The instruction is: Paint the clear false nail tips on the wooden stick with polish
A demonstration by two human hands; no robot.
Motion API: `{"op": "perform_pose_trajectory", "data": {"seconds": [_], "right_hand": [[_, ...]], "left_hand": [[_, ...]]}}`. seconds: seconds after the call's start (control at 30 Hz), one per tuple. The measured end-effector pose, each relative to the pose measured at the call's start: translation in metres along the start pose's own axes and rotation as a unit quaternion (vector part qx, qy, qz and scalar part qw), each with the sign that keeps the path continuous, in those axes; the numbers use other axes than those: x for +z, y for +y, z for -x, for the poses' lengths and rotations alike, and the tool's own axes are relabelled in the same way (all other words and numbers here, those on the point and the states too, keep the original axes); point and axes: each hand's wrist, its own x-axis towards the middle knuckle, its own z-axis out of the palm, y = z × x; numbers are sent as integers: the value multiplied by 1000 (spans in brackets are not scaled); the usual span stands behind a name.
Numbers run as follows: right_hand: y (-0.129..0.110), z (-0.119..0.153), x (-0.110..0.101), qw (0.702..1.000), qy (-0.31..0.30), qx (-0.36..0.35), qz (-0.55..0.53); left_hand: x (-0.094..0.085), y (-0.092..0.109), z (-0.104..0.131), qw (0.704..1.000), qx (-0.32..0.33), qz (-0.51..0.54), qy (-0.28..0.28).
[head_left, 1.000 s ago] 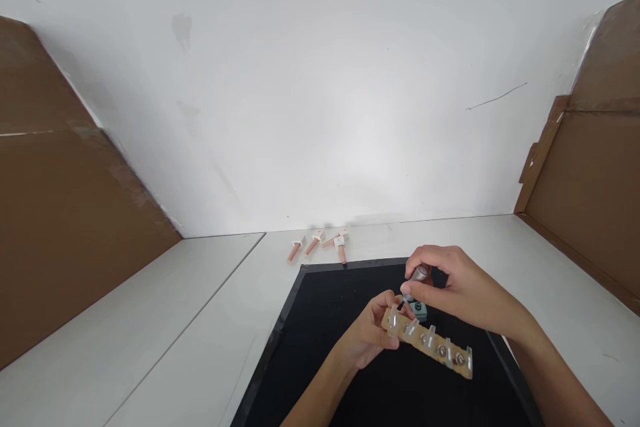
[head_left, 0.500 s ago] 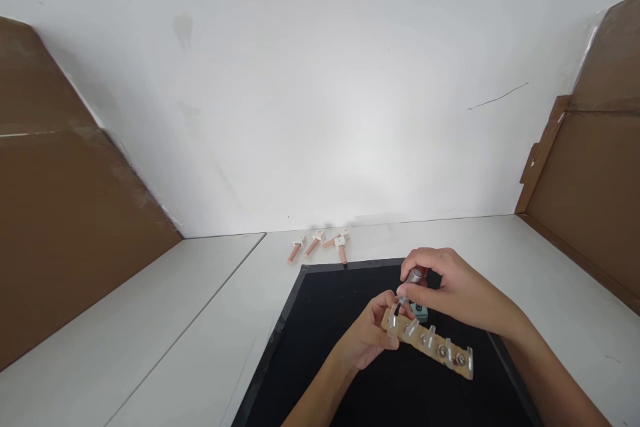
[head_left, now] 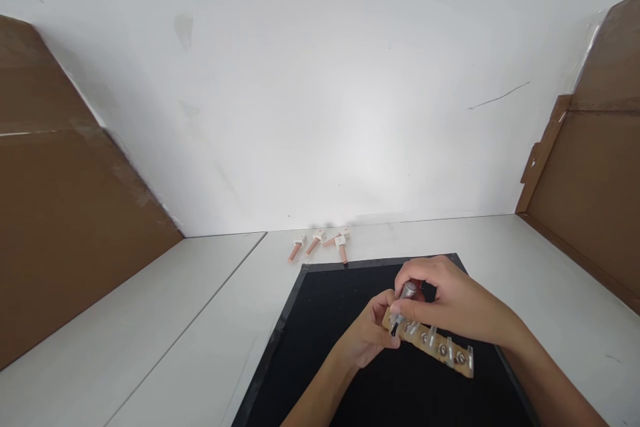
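At far left, a brown cardboard panel [head_left: 85, 213] meets the white tabletop [head_left: 200, 320]. Four pink-stemmed pieces [head_left: 297, 250] with pale blocky heads lie just beyond the edge of the black mat [head_left: 315, 320]. The left hand [head_left: 367, 337] pinches the left end of a tan, flat strip [head_left: 418, 341] between thumb and fingers, tilted above the mat; clear upright tabs [head_left: 451, 351] and round shiny spots line it. The right hand [head_left: 440, 293] pinches a silvery cylindrical cap [head_left: 409, 289], its dark tip [head_left: 395, 329] at the leftmost tab; I cannot tell if they touch. That hand hides some mat. Another cardboard panel [head_left: 590, 193] stands far right
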Motion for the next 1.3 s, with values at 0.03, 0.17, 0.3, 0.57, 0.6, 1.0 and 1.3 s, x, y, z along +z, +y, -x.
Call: {"op": "perform_pose_trajectory", "data": {"seconds": [0.03, 0.17, 0.3, 0.57, 0.6, 1.0, 1.3], "right_hand": [[0, 0, 0, 1000, -2, 1, 0], [1, -1, 0, 1000, -3, 4, 2], [0, -1, 0, 1000, 0, 6, -1], [0, -1, 1, 1000, 3, 4, 4], [0, -1, 1, 1000, 5, 5, 4], [8, 1, 0, 1000, 17, 9, -21], [8, -1, 0, 999, 35, 5, 8]], "left_hand": [[0, 0, 0, 1000, 0, 1, 1], [-1, -1, 1, 1000, 2, 11, 4], [0, -1, 1, 1000, 0, 12, 2], [2, 0, 1, 1000, 0, 14, -2], [2, 1, 1, 1000, 1, 14, -2], [-2, -3, 2, 1000, 2, -2, -17], [-4, -4, 3, 999, 11, 9, -34]]}}
